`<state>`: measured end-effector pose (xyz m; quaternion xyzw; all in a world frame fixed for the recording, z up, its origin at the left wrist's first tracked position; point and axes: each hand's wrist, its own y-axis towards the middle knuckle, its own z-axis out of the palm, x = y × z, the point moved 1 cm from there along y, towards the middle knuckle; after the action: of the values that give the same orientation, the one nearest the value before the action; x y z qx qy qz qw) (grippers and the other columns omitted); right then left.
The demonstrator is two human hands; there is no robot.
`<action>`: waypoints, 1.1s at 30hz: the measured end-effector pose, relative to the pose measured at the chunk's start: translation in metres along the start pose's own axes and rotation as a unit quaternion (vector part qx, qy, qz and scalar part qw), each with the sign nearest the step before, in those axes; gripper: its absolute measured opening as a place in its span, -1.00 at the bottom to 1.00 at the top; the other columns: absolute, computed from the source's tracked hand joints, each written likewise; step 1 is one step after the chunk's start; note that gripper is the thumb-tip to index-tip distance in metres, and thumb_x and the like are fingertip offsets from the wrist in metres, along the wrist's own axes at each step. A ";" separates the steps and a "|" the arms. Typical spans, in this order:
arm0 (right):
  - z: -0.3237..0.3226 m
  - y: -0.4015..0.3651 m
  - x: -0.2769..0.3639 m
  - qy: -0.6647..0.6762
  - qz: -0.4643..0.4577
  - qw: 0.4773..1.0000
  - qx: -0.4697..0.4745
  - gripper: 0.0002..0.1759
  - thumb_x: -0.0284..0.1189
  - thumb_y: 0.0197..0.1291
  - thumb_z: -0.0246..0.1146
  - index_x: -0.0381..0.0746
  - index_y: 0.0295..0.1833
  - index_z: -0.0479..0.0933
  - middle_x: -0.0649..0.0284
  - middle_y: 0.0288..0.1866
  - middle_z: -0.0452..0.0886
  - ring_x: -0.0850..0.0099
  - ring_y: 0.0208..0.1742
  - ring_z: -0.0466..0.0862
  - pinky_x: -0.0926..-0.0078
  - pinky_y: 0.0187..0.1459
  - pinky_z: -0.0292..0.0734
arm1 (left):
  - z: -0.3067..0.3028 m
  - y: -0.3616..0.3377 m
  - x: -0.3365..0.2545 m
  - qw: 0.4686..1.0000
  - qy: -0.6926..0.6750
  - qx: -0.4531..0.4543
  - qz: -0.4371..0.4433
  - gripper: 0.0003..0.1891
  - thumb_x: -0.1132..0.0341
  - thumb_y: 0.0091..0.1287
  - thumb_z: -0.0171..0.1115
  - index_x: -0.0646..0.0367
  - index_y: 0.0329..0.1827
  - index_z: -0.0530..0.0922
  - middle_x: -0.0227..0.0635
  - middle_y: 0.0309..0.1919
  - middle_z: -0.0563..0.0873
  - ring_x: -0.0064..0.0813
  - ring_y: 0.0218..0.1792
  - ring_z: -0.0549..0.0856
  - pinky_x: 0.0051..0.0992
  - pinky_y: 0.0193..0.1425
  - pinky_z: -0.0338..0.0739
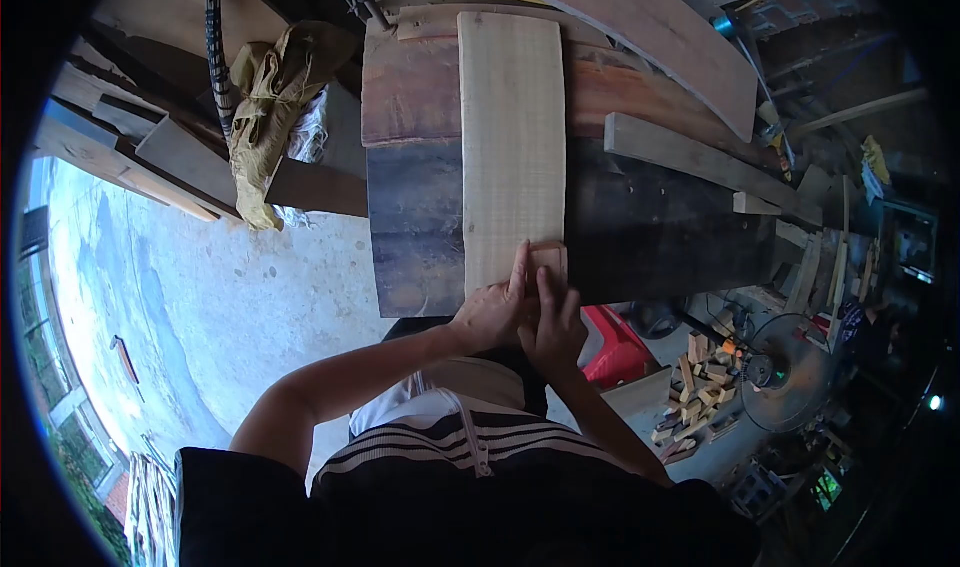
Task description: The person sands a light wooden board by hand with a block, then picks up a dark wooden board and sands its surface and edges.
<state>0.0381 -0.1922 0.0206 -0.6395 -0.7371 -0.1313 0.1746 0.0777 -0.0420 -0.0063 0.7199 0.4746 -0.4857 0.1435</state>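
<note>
A long pale board (513,132) lies lengthwise on the dark wooden workbench (660,237). At its near end a small flat reddish-brown wooden piece (549,256) rests on the board's right side. My left hand (492,312) is at the near end of the board, its index finger stretched out along the small piece's left edge. My right hand (553,332) is beside it, with fingertips pressing on the small piece. Both hands are close together, and what lies beneath the palms is hidden.
A wide curved plank (650,37) lies at the bench's back right, with a narrow wood strip (700,162) nearer. Left stands a brown cloth bundle (265,97). Wood offcuts (700,392), a round fan (790,372) and a red object (622,349) are below right.
</note>
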 end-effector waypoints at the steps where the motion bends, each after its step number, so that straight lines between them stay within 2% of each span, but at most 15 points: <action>1: -0.003 0.019 -0.002 -0.002 -0.017 1.000 -0.026 -0.10 -0.23 0.09 0.37 -0.01 0.58 0.23 -0.01 -0.08 0.39 0.00 -0.23 0.60 0.11 -0.34 0.59 | -0.015 0.015 -0.005 0.998 -0.019 0.031 -0.043 0.07 0.18 0.40 0.19 0.32 0.59 -0.51 0.40 -0.05 0.66 0.28 -0.09 0.71 0.01 0.00 0.60; 2: -0.005 0.041 -0.002 -0.003 -0.032 0.998 -0.050 -0.11 -0.21 0.10 0.37 0.00 0.58 0.24 0.00 -0.09 0.39 0.03 -0.28 0.61 0.13 -0.39 0.60 | -0.035 0.035 -0.012 0.993 -0.038 0.064 -0.088 0.08 0.19 0.39 0.19 0.30 0.59 -0.53 0.40 -0.03 0.66 0.29 -0.08 0.71 0.01 0.02 0.59; 6: -0.021 0.158 -0.002 -0.039 0.007 0.999 -0.021 -0.08 -0.21 0.16 0.36 0.04 0.61 0.12 -0.06 -0.04 0.40 -0.08 -0.16 0.67 0.01 -0.29 0.65 | -0.087 0.132 0.007 0.999 0.019 -0.032 -0.031 0.04 0.32 0.36 0.11 0.23 0.58 -0.58 0.37 -0.05 0.67 0.30 -0.07 0.70 0.02 0.05 0.58; 7: -0.020 0.189 -0.005 -0.042 -0.018 0.998 -0.052 -0.11 -0.22 0.18 0.35 0.07 0.60 0.13 -0.08 -0.02 0.41 -0.11 -0.15 0.68 -0.02 -0.29 0.66 | -0.107 0.155 0.003 0.997 0.035 -0.064 -0.037 0.04 0.35 0.33 0.10 0.26 0.58 -0.56 0.36 -0.08 0.68 0.30 -0.09 0.71 0.02 0.04 0.58; 10: -0.021 0.276 -0.006 -0.046 -0.017 0.996 -0.071 -0.17 -0.22 0.18 0.34 0.17 0.55 0.16 -0.11 0.07 0.45 -0.18 -0.04 0.69 -0.10 -0.18 0.67 | -0.163 0.216 0.003 0.985 0.105 -0.132 -0.048 0.02 0.25 0.29 0.11 0.39 0.58 -0.45 0.30 -0.11 0.71 0.26 -0.13 0.72 0.03 -0.02 0.60; 12: -0.011 0.320 -0.018 -0.046 -0.073 0.989 -0.122 -0.20 -0.16 0.22 0.30 0.18 0.55 0.15 -0.09 0.07 0.47 -0.17 -0.03 0.69 -0.13 -0.14 0.65 | -0.185 0.254 0.018 0.978 0.116 -0.169 -0.035 -0.04 0.22 0.34 0.04 0.40 0.57 -0.40 0.31 -0.09 0.70 0.27 -0.07 0.71 0.03 0.02 0.59; 13: -0.017 0.330 -0.015 -0.041 -0.063 0.992 -0.101 -0.22 -0.14 0.23 0.27 0.20 0.55 0.14 -0.07 0.06 0.48 -0.15 -0.03 0.69 -0.12 -0.15 0.65 | -0.193 0.261 0.014 0.978 0.106 -0.174 -0.038 -0.07 0.22 0.36 0.02 0.39 0.57 -0.39 0.32 -0.06 0.69 0.28 -0.05 0.70 0.02 0.04 0.59; 17: -0.015 0.303 -0.009 -0.043 -0.047 0.991 -0.114 -0.20 -0.15 0.23 0.27 0.18 0.56 0.13 -0.07 0.10 0.44 -0.11 0.00 0.67 -0.10 -0.14 0.66 | -0.180 0.240 0.002 0.978 0.098 -0.169 -0.069 -0.13 0.20 0.41 -0.03 0.37 0.57 -0.37 0.36 0.04 0.65 0.34 0.00 0.67 0.04 0.09 0.56; 19: -0.014 0.248 -0.001 -0.039 -0.010 0.997 -0.072 -0.09 -0.23 0.14 0.36 0.16 0.59 0.10 -0.06 0.10 0.41 -0.10 0.05 0.64 -0.08 -0.13 0.65 | -0.148 0.194 -0.003 0.983 0.104 -0.138 -0.062 -0.07 0.29 0.36 0.04 0.46 0.55 -0.40 0.40 -0.05 0.66 0.33 -0.09 0.70 0.05 0.03 0.58; 22: -0.013 0.141 0.009 -0.028 0.004 1.000 -0.004 -0.01 -0.26 0.08 0.41 0.12 0.61 0.10 -0.02 0.01 0.39 -0.03 -0.04 0.61 0.04 -0.20 0.66 | -0.093 0.092 -0.023 0.985 0.139 -0.085 -0.057 -0.09 0.34 0.36 0.09 0.56 0.55 -0.31 0.31 -0.08 0.68 0.15 -0.13 0.74 -0.10 -0.04 0.66; 23: -0.010 0.106 0.013 -0.024 0.000 1.000 -0.003 -0.01 -0.27 0.04 0.43 0.08 0.61 0.14 -0.01 -0.04 0.39 -0.01 -0.12 0.62 0.08 -0.23 0.65 | -0.075 0.062 -0.025 0.985 0.151 -0.072 -0.045 -0.10 0.29 0.38 0.11 0.57 0.56 -0.25 0.26 0.00 0.65 0.05 -0.07 0.73 -0.20 -0.02 0.67; 26: -0.001 0.036 0.018 -0.011 -0.007 1.000 -0.005 0.00 -0.29 -0.01 0.45 0.05 0.59 0.19 0.00 -0.09 0.39 0.03 -0.17 0.61 0.09 -0.26 0.62 | -0.036 -0.006 -0.014 0.986 0.158 -0.044 0.001 -0.09 0.27 0.36 0.12 0.56 0.57 -0.22 0.22 0.08 0.62 0.00 0.00 0.71 -0.24 0.03 0.66; 29: 0.001 0.043 0.024 0.034 -0.055 0.998 0.001 -0.01 -0.30 -0.04 0.44 0.04 0.58 0.23 0.01 -0.12 0.39 0.07 -0.18 0.61 0.09 -0.29 0.61 | -0.048 -0.015 -0.014 0.987 0.158 -0.037 -0.018 -0.08 0.26 0.36 0.14 0.56 0.57 -0.22 0.20 0.12 0.60 0.00 0.02 0.69 -0.24 0.08 0.64; 31: 0.004 0.097 0.034 0.003 -0.072 0.997 0.033 -0.02 -0.30 -0.03 0.44 0.04 0.58 0.21 0.00 -0.09 0.40 0.05 -0.15 0.62 0.07 -0.31 0.61 | -0.074 0.017 -0.007 0.979 0.120 -0.120 -0.110 -0.07 0.25 0.36 0.15 0.54 0.57 -0.23 0.23 0.14 0.59 0.05 0.03 0.68 -0.17 0.09 0.62; 33: 0.009 0.169 0.055 0.026 -0.087 0.996 -0.023 -0.04 -0.33 0.01 0.42 0.06 0.58 0.20 -0.02 -0.05 0.43 0.03 -0.11 0.64 0.08 -0.34 0.61 | -0.120 0.063 0.013 0.965 0.139 -0.187 -0.120 -0.07 0.25 0.36 0.15 0.52 0.58 -0.24 0.26 0.17 0.58 0.09 0.04 0.67 -0.12 0.08 0.61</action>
<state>0.1979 -0.1147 0.0311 -0.5728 -0.7822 -0.1792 0.1671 0.1982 0.0129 0.0257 0.6785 0.6552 -0.2971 0.1487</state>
